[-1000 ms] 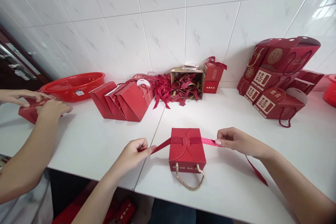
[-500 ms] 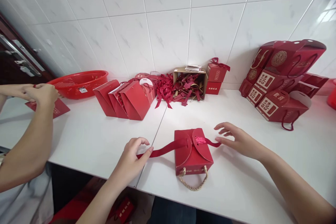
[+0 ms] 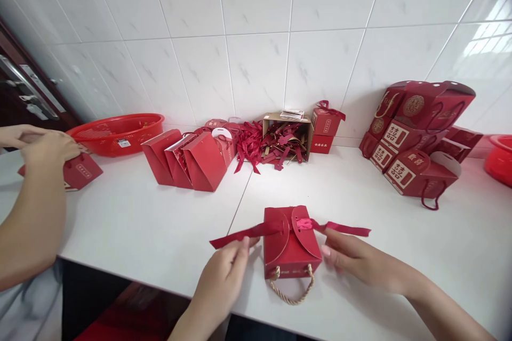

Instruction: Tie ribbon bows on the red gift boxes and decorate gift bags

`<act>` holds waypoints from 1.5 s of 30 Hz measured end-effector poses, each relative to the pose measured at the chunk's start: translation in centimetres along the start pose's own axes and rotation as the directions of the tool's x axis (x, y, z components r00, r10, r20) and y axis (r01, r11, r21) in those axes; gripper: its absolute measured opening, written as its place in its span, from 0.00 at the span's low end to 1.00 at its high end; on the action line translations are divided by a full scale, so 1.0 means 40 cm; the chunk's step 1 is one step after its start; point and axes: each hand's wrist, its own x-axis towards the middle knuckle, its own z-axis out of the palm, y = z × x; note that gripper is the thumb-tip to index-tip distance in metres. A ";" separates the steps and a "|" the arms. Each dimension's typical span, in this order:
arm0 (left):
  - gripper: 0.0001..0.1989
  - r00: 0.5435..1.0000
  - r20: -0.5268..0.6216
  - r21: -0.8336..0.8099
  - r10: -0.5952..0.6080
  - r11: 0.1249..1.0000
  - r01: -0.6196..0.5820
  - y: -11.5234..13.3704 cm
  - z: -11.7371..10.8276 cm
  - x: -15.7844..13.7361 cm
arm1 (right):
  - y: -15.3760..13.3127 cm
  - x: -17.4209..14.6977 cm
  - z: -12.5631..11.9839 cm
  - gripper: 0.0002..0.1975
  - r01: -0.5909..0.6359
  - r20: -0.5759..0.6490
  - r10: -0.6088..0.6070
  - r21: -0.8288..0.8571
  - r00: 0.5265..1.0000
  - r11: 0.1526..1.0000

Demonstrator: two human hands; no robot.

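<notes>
A small red gift box (image 3: 276, 244) stands on the white table before me, its two rounded flaps folded over the top. A dark red ribbon (image 3: 248, 233) runs through the slots, with one loose tail out to each side. In front hangs a twisted beige rope handle (image 3: 294, 301). My left hand (image 3: 224, 277) is open at the box's left side, fingers just under the left ribbon tail. At the right side, my right hand (image 3: 356, 258) is also open, thumb and fingers apart, with the right tail passing over its fingertips.
Left, another person's hands (image 3: 50, 144) hold a red box (image 3: 82, 170). Toward the wall stand a red plastic basket (image 3: 116, 136), red bags (image 3: 206, 162), a ribbon pile (image 3: 250, 144), a carton of red strips (image 3: 288, 141) and small boxes (image 3: 326, 128). Stacked double-happiness boxes (image 3: 416, 133) stand right.
My left hand has let go of the left ribbon tail and moved to the box. My right hand has moved in against the box's right side. The right tail now stretches outward.
</notes>
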 end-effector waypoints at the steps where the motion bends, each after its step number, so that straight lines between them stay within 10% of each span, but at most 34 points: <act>1: 0.09 0.999 -0.029 -0.087 -0.033 0.996 0.031 0.000 -0.005 0.007 | 0.001 -0.004 0.006 0.19 -0.031 -0.040 0.035 0.083 0.999 0.996; 6: 0.05 0.978 0.036 -0.737 -0.205 0.655 0.164 0.033 -0.004 0.032 | -0.001 -0.011 0.042 0.20 0.123 -0.290 0.114 0.685 0.950 0.718; 11: 0.09 0.923 -0.003 -0.924 -0.384 0.354 0.145 0.062 0.005 0.045 | 0.009 0.012 0.059 0.09 0.224 -0.359 0.217 0.852 0.908 0.473; 20: 0.09 0.919 -0.335 -0.859 -0.206 0.469 -0.208 0.150 -0.064 0.038 | -0.028 0.000 0.029 0.09 0.395 -0.612 0.180 0.680 0.770 0.618; 29: 0.03 0.922 -0.263 -0.582 0.284 0.716 -0.386 0.304 -0.088 0.050 | -0.176 -0.006 -0.041 0.13 0.427 -0.791 -0.184 0.106 0.584 0.898; 35: 0.07 0.873 -0.124 -0.430 0.472 0.767 -0.477 0.392 -0.042 0.073 | -0.318 0.024 -0.066 0.18 0.470 -0.681 -0.454 -0.179 0.575 0.864; 45: 0.07 0.835 -0.036 -0.370 0.548 0.769 -0.521 0.431 0.002 0.064 | -0.374 0.057 -0.065 0.10 0.706 -0.561 -0.518 0.182 0.646 0.684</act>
